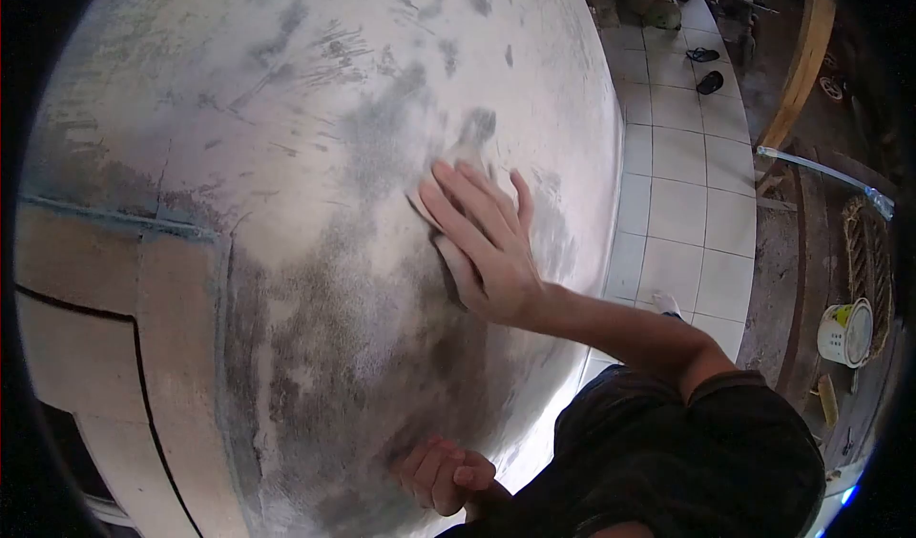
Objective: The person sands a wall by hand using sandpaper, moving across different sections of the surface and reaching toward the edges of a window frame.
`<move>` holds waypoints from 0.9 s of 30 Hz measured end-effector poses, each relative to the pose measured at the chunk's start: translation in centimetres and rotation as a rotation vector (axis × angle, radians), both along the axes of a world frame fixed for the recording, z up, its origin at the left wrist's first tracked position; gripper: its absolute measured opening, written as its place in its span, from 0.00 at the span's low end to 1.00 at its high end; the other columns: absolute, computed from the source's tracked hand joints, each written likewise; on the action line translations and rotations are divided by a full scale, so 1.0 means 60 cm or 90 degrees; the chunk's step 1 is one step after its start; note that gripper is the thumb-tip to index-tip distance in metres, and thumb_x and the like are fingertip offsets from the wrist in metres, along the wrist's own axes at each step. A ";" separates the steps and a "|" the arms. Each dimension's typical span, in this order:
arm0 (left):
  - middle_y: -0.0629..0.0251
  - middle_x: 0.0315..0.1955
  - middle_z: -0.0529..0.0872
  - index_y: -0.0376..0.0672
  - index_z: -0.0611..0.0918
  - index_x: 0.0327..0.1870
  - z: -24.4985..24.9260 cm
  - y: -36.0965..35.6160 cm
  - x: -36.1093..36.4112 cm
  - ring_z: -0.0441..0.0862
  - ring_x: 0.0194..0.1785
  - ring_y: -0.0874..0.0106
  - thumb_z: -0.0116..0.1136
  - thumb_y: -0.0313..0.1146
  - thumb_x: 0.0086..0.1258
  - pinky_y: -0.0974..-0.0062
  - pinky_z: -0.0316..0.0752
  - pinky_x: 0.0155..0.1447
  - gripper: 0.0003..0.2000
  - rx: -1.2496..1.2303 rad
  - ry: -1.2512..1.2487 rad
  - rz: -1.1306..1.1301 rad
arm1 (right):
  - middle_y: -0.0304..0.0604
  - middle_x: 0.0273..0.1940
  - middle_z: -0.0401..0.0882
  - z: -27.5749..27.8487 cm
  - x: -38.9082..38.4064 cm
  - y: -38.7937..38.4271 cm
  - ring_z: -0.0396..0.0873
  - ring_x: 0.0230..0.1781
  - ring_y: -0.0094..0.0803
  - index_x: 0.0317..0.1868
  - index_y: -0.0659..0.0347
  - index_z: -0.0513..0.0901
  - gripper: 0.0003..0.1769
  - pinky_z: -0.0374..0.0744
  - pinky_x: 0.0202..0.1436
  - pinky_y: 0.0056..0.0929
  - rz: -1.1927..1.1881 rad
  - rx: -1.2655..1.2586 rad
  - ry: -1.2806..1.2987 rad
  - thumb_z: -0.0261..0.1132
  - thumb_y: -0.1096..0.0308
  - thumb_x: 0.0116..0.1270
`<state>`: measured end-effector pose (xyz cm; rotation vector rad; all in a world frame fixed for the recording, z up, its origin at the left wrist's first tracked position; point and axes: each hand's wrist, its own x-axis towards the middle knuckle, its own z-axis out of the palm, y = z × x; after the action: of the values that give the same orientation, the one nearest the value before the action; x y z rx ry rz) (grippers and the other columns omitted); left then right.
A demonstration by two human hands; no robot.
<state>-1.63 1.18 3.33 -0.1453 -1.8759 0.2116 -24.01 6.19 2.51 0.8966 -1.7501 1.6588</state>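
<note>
My right hand (487, 242) lies against a patchy white and grey wall (315, 185), its fingers stretched out and the little finger apart. Beneath the fingers and palm shows the edge of a thin piece of sandpaper (422, 211), pressed to the wall and mostly hidden by the hand. Lower in the view, my left hand (444, 474) is curled into a fist close to a dark grey patch of the wall. Whatever its fingers may enclose is hidden.
At the left, a beige frame (181, 319) with dark grooves borders the wall. Pale floor tiles (675, 199) run along the right, with black sandals (709, 82) on them. Beyond stand a wooden post (801, 61) and a white bucket (844, 336).
</note>
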 end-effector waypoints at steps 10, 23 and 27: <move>0.68 0.17 0.79 0.44 0.74 0.25 0.003 -0.003 -0.009 0.79 0.22 0.71 0.47 0.33 0.68 0.75 0.72 0.28 0.10 -0.011 0.020 -0.021 | 0.49 0.74 0.62 0.010 0.030 0.001 0.61 0.76 0.43 0.71 0.60 0.70 0.30 0.41 0.75 0.69 0.045 0.053 0.111 0.63 0.67 0.69; 0.69 0.16 0.78 0.45 0.74 0.26 0.005 0.004 -0.009 0.77 0.20 0.73 0.48 0.34 0.70 0.77 0.72 0.27 0.10 0.007 0.026 -0.027 | 0.49 0.75 0.61 0.064 0.020 0.010 0.58 0.77 0.43 0.73 0.61 0.67 0.28 0.36 0.74 0.74 0.034 0.104 0.093 0.57 0.66 0.73; 0.69 0.16 0.78 0.45 0.74 0.26 0.012 0.002 -0.016 0.77 0.20 0.73 0.48 0.34 0.70 0.77 0.73 0.27 0.10 0.001 0.022 -0.047 | 0.51 0.75 0.60 0.062 0.053 0.016 0.58 0.77 0.44 0.73 0.60 0.65 0.30 0.36 0.73 0.75 0.105 0.072 0.039 0.58 0.66 0.73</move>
<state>-2.60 1.29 4.03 -0.2094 -1.8328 0.1612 -20.82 7.17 6.24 1.1592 -1.7839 1.6268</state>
